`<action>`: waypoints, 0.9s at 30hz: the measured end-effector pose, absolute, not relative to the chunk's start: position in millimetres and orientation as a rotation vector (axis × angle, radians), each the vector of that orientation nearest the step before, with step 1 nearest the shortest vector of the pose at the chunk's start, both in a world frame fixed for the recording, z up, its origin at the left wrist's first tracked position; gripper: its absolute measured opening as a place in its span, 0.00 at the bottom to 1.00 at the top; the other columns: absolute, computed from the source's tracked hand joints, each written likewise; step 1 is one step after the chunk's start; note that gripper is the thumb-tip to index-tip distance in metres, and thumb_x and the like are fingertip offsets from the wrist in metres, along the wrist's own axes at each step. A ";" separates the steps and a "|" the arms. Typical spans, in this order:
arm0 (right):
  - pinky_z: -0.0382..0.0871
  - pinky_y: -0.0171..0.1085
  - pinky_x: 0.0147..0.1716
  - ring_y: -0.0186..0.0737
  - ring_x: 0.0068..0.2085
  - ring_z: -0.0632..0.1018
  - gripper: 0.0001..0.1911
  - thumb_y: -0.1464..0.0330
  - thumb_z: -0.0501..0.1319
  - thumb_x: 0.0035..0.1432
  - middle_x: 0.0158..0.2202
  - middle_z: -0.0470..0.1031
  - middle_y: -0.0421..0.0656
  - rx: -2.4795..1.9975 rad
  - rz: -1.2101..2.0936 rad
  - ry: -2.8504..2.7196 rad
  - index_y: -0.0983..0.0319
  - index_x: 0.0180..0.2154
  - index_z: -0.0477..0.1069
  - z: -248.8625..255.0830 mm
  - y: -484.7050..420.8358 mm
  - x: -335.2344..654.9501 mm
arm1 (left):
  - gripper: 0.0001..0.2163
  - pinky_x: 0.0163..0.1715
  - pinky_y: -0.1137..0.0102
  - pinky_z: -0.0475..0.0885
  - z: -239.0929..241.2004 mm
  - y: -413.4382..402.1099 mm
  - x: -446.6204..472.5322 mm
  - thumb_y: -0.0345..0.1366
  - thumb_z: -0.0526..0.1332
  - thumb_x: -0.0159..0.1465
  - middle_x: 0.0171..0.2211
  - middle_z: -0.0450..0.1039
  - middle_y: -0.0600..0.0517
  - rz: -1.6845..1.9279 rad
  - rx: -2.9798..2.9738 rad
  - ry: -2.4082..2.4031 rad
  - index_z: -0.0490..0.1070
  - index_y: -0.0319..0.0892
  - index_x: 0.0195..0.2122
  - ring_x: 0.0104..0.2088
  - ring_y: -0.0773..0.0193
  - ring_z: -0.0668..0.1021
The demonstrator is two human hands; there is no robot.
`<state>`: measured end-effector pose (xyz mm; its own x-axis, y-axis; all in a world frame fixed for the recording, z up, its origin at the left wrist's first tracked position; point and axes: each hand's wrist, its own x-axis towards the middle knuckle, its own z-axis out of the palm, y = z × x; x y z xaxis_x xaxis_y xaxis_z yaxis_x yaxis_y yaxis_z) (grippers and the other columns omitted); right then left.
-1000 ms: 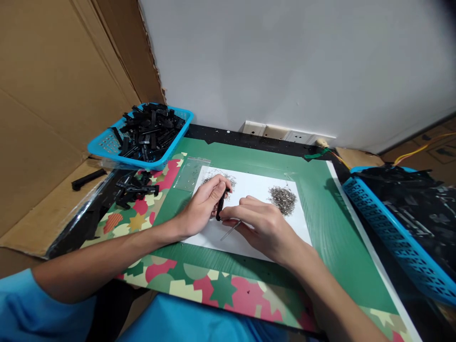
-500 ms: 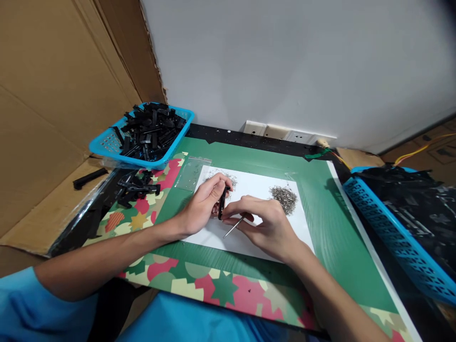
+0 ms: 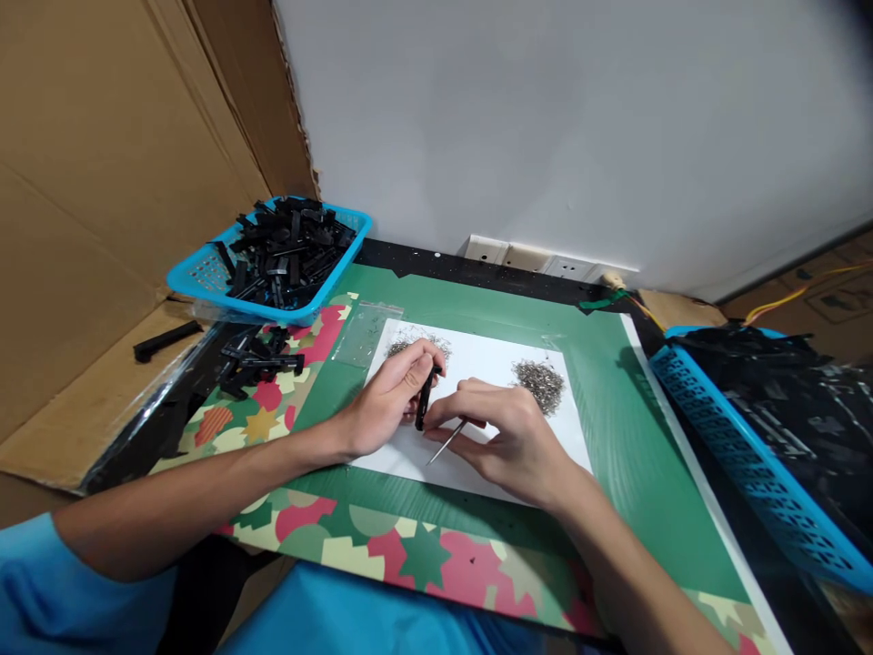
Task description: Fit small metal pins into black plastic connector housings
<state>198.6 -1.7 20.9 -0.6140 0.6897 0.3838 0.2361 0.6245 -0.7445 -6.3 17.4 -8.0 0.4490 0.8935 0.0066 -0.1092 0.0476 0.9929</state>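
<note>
A narrow black plastic part [image 3: 426, 400] stands roughly upright in the fingers of my left hand [image 3: 390, 393], which is closed around it. My right hand [image 3: 508, 428] is closed on a thin metal screwdriver-like tool [image 3: 446, 443], its shaft pointing down and left. The right thumb and forefinger meet the lower end of the black part; any small piece between them is hidden. Under both hands lies a white sheet [image 3: 470, 478]. One pile of small metal pieces [image 3: 538, 387] sits on its right side, and another pile [image 3: 402, 341] is partly behind my left hand.
At the back left, a blue basket [image 3: 178, 284] holds many black parts, with loose black parts [image 3: 259, 359] beside it. Another full blue basket [image 3: 757, 473] stands at the right. A clear plastic bag [image 3: 368, 332] lies on the green mat [image 3: 647, 473]. Wall sockets [image 3: 528, 256] line the back.
Both hands keep their grips and stay close together. The black part and the tool tip sit very slightly lower in view; the whole scene has shifted a little left.
</note>
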 end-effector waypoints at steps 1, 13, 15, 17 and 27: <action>0.73 0.35 0.38 0.38 0.39 0.81 0.15 0.83 0.65 0.61 0.39 0.84 0.40 -0.710 0.847 -2.187 0.59 0.44 0.79 20.8 -1.9 198.7 | 0.17 0.21 0.76 0.58 -8.2 16.9 -6.1 0.54 0.54 0.77 0.34 0.62 0.55 0.897 1.287 0.782 0.67 0.44 0.47 0.25 0.71 0.63; 0.66 0.39 0.37 0.39 0.35 0.73 0.14 0.82 0.58 0.67 0.36 0.80 0.45 -0.634 0.624 -2.363 0.63 0.47 0.76 22.8 -5.7 199.1 | 0.18 0.22 0.76 0.58 -11.4 17.7 -6.4 0.54 0.53 0.77 0.31 0.62 0.55 0.891 1.343 0.779 0.68 0.44 0.46 0.25 0.70 0.64; 0.66 0.39 0.37 0.39 0.34 0.72 0.14 0.82 0.57 0.67 0.35 0.78 0.44 -0.628 0.597 -2.372 0.63 0.47 0.76 22.2 -5.8 198.8 | 0.18 0.22 0.76 0.58 -11.0 17.6 -6.4 0.54 0.53 0.77 0.30 0.62 0.55 0.890 1.344 0.785 0.68 0.44 0.46 0.25 0.70 0.64; 0.66 0.39 0.37 0.38 0.34 0.72 0.14 0.82 0.57 0.68 0.35 0.78 0.44 -0.624 0.589 -2.379 0.63 0.47 0.76 21.7 -5.6 198.7 | 0.18 0.22 0.76 0.58 -10.7 17.3 -6.4 0.55 0.53 0.77 0.29 0.61 0.56 0.888 1.331 0.794 0.68 0.44 0.46 0.25 0.70 0.63; 0.65 0.39 0.34 0.40 0.34 0.70 0.14 0.80 0.53 0.73 0.32 0.76 0.45 -0.686 0.348 -2.485 0.66 0.46 0.77 26.7 -7.9 193.5 | 0.17 0.18 0.77 0.54 -14.3 17.6 -5.8 0.55 0.54 0.76 0.29 0.58 0.57 0.921 1.237 0.795 0.67 0.45 0.47 0.22 0.72 0.59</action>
<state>193.5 -7.9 26.7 -0.7287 0.5364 0.4257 0.3990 0.8378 -0.3728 -5.8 17.6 -14.3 0.4278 0.9038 -0.0114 -0.1437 0.0805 0.9863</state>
